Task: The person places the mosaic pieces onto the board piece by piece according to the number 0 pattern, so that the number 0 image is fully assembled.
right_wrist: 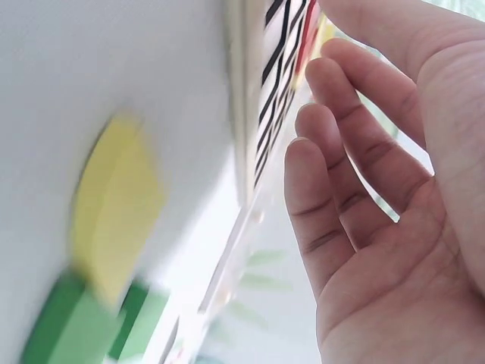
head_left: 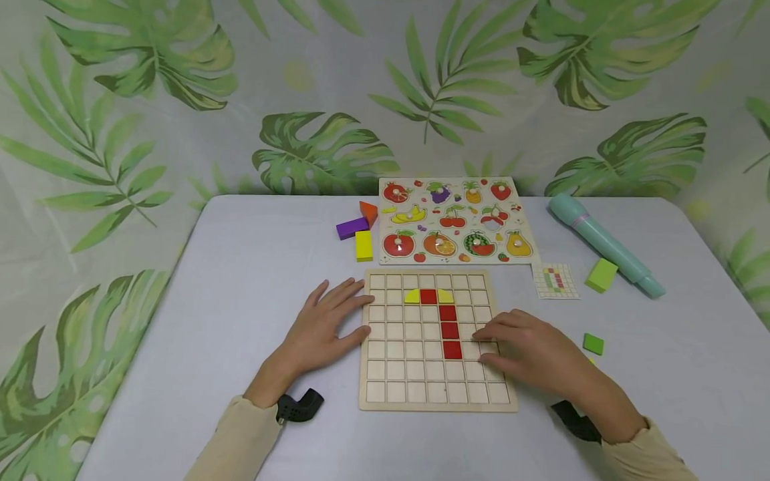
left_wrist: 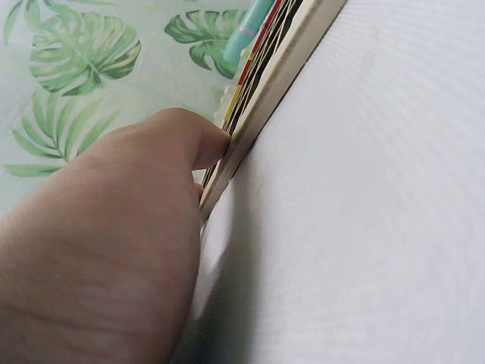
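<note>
A wooden grid board point(head_left: 415, 392) lies flat in front of me. Set in its upper cells are a red square point(head_left: 428, 296) between two yellow rounded pieces point(head_left: 412, 296), with several red squares point(head_left: 450, 331) running down below the right one. My left hand point(head_left: 325, 327) rests at the board's left side, thumb and fingertips touching the edge; the left wrist view shows the thumb point(left_wrist: 204, 144) against the rim. Over the right-hand columns hovers my right hand point(head_left: 529, 347), fingers loosely bent. In the right wrist view its fingers point(right_wrist: 311, 193) hold nothing visible.
Behind the board lies a fruit puzzle point(head_left: 385, 257). Purple point(head_left: 351, 228), orange point(head_left: 369, 212) and yellow point(head_left: 363, 246) blocks sit left of it. To the right are a small pattern card point(head_left: 571, 290), light green point(head_left: 601, 275) and green point(head_left: 593, 344) blocks, and a teal microphone-shaped object point(head_left: 607, 246).
</note>
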`<state>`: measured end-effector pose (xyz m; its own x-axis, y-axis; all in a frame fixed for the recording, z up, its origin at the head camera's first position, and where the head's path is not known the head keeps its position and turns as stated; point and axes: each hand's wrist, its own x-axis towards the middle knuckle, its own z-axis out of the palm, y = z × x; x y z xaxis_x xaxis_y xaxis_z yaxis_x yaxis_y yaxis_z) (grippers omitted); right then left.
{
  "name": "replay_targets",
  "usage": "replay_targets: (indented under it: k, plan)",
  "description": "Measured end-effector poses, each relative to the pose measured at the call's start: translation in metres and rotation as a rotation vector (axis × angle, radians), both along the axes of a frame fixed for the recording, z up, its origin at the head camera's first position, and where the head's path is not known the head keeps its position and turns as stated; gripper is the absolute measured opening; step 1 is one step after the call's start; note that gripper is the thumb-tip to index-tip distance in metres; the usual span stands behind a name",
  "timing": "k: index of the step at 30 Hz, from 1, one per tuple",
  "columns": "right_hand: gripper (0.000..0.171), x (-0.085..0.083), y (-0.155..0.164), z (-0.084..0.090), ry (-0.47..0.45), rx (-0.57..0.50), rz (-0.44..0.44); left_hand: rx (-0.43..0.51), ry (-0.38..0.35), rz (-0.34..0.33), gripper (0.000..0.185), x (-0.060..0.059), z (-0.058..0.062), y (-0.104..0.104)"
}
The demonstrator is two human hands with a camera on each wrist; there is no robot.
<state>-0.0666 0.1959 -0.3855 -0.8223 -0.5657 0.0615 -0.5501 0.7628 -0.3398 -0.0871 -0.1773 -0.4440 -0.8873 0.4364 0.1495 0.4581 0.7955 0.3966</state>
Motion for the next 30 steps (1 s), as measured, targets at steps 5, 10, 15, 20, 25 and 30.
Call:
replay_targets:
  k: [5, 10, 15, 20, 25, 30]
  plan:
    - [0.033, 0.004, 0.022, 0.001, 0.083, -0.037, -0.012, 0.001, -0.001, 0.0, 0.052, 0.0, 0.001, 0.0]
    - [0.035, 0.008, 0.043, -0.001, 0.127, -0.035, -0.043, -0.004, 0.002, 0.0, 0.052, 0.0, 0.001, 0.0]
    - [0.04, 0.014, 0.064, -0.005, 0.158, -0.034, -0.101, -0.003, 0.001, -0.003, 0.052, 0.0, 0.001, 0.0]
    - [0.042, 0.021, 0.083, -0.007, 0.182, -0.06, -0.142, 0.0, -0.001, -0.005, 0.052, 0.0, 0.0, 0.0]
    - [0.04, 0.028, 0.1, -0.01, 0.144, -0.029, -0.213, 0.001, -0.012, -0.002, 0.052, 0.0, 0.001, 0.0]
    - [0.041, 0.034, 0.117, -0.016, 0.126, -0.016, -0.233, 0.005, -0.018, 0.001, 0.052, 0.001, 0.002, 0.001]
